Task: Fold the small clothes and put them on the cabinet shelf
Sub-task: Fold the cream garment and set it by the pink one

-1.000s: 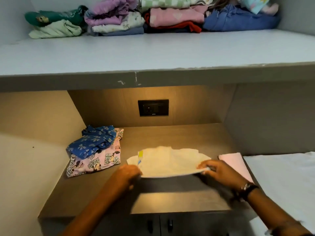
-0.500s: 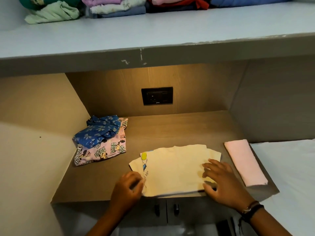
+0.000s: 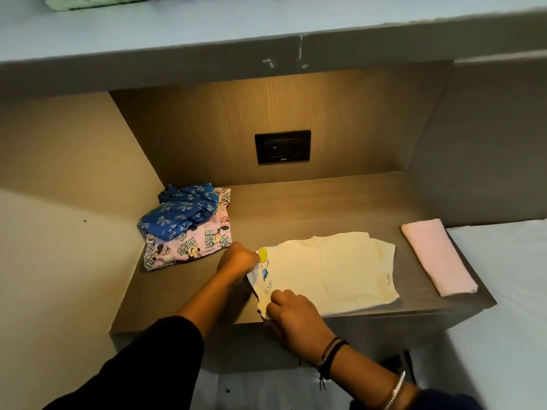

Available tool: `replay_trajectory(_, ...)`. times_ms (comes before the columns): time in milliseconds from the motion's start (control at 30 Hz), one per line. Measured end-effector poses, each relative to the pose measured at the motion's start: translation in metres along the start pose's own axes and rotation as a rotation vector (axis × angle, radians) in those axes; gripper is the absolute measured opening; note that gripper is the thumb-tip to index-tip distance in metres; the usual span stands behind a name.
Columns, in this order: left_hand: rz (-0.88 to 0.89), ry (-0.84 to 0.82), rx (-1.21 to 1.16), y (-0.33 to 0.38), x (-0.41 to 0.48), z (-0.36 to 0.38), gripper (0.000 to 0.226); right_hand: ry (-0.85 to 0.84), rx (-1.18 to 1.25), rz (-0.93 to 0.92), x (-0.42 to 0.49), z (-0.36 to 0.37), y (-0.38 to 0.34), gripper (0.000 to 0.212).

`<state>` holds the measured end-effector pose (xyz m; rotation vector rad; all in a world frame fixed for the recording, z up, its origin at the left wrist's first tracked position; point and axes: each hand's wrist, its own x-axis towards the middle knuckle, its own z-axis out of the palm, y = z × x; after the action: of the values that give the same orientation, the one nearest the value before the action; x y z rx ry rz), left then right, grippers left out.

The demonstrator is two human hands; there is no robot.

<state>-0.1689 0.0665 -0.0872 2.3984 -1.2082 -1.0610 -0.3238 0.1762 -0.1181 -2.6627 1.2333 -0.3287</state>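
A pale yellow small shirt [image 3: 334, 270] lies flat on the wooden cabinet shelf [image 3: 310, 208], near its front edge. My left hand [image 3: 238, 260] pinches the shirt's far left corner by a yellow print. My right hand [image 3: 291, 316] grips the near left corner at the shelf's front edge. A folded pink cloth [image 3: 438, 255] lies at the right end of the shelf. At the left, a blue bow-print garment [image 3: 180, 211] sits on a pink cartoon-print garment [image 3: 192, 244].
A black wall socket [image 3: 282, 147] is set in the back panel. A grey upper shelf [image 3: 266, 28] overhangs, with a green garment [image 3: 88, 0] at its top edge. A white sheeted surface [image 3: 509, 276] lies to the right.
The shirt was laid down on the shelf. My right hand crossed from the shirt's right side to its near left corner. The camera tilted down and moved closer.
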Motion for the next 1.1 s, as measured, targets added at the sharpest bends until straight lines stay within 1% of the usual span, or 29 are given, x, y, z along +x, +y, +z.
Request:
replay_trajectory(100, 0.051, -0.056, -0.069, 0.005, 0.001, -0.002, 0.031, 0.047, 0.102, 0.065, -0.005, -0.003, 0.0, 0.02)
replay_trajectory(200, 0.063, -0.113, -0.142, 0.022, -0.001, -0.008, 0.017, 0.13, 0.311, 0.263, -0.008, -0.011, 0.001, 0.017)
replay_trajectory(267, 0.105, -0.16, -0.166, 0.042, -0.004, -0.01, 0.009, 0.209, 0.47, 0.42, -0.012, -0.019, 0.005, 0.015)
replay_trajectory(333, 0.182, -0.192, -0.186, 0.064, -0.011, -0.007, 0.019, 0.278, 0.641, 0.564, -0.018, -0.029, 0.013, 0.017)
replay_trajectory(400, 0.264, -0.223, -0.183, 0.09, -0.022, 0.002, 0.021, 0.363, 0.79, 0.669, -0.028, -0.038, 0.025, 0.02)
replay_trajectory(467, 0.318, -0.259, -0.191, 0.118, -0.034, 0.016, 0.022, 0.463, 0.843, 0.75, -0.04, -0.046, 0.04, 0.024)
replay_trajectory(567, 0.309, -0.31, -0.239, 0.157, -0.047, 0.046, 0.028, 0.565, 0.865, 0.868, -0.062, -0.056, 0.071, 0.027)
replay_trajectory(667, 0.287, -0.38, -0.222, 0.19, -0.059, 0.083, 0.017, 0.595, 0.926, 1.002, -0.087, -0.062, 0.109, 0.021)
replay_trajectory(700, 0.272, -0.412, -0.203, 0.198, -0.063, 0.096, 0.019, 0.578, 0.938, 1.051, -0.096, -0.063, 0.121, 0.019)
replay_trajectory(800, 0.228, -0.497, -0.183, 0.21, -0.072, 0.128, 0.03, 0.509, 0.896, 1.162, -0.117, -0.064, 0.15, 0.015)
replay_trajectory(867, 0.278, -0.475, -0.233, 0.209, -0.075, 0.138, 0.028, 0.48, 0.859, 1.163, -0.127, -0.066, 0.157, 0.012)
replay_trajectory(933, 0.376, -0.413, -0.282, 0.202, -0.077, 0.141, 0.022, 0.407, 0.788, 1.141, -0.133, -0.065, 0.158, 0.012)
replay_trajectory(967, 0.438, -0.362, -0.262, 0.196, -0.079, 0.14, 0.02, 0.365, 0.71, 1.126, -0.135, -0.064, 0.156, 0.012)
replay_trajectory(1033, 0.594, -0.227, -0.152, 0.175, -0.082, 0.135, 0.017, 0.347, 0.402, 1.035, -0.139, -0.063, 0.15, 0.007)
replay_trajectory(1067, 0.686, -0.164, -0.084, 0.161, -0.083, 0.131, 0.014, 0.362, 0.224, 0.933, -0.14, -0.062, 0.148, 0.011)
replay_trajectory(1100, 0.784, -0.124, -0.015, 0.144, -0.085, 0.127, 0.012, 0.357, 0.098, 0.811, -0.14, -0.062, 0.147, 0.025)
